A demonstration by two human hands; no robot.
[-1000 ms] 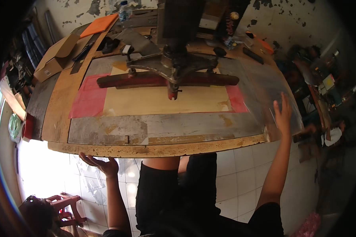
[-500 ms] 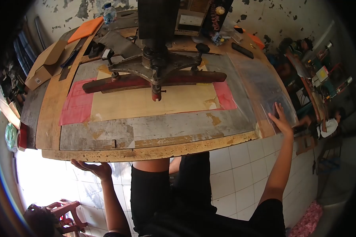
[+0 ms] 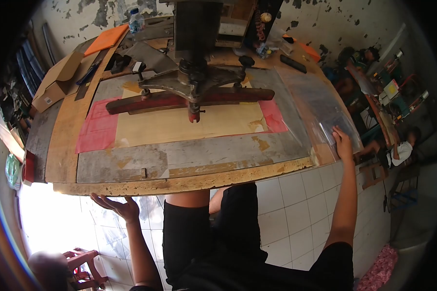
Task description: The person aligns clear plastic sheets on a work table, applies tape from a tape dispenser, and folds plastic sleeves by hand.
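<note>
My right hand (image 3: pixel 344 143) pinches the edge of a clear plastic sheet (image 3: pixel 328 135) at the right end of the worktable. The sheet is bent up near my fingers and catches the light, above more clear plastic lying there. My left hand (image 3: pixel 117 207) is open, palm up, its fingers just beneath the wooden front edge (image 3: pixel 131 188). Between my hands lies a grey board (image 3: pixel 209 153) with a cream sheet (image 3: pixel 155 127) and pink pieces (image 3: pixel 98 127) at its ends. A red-and-dark metal bar (image 3: pixel 145 103) on a press head (image 3: pixel 195 77) stands over it.
An open cardboard box (image 3: pixel 58 82), an orange folder (image 3: pixel 107 40) and a water bottle (image 3: pixel 136 22) are at the back left. A dark oblong object (image 3: pixel 293 63) lies at the back right. Another person (image 3: pixel 400 151) sits beyond the right end. A red stool (image 3: pixel 82 266) stands at lower left.
My right hand has gone from spread fingers on the plastic to a pinch, and the sheet's edge is now bent up. My left hand stays under the front edge.
</note>
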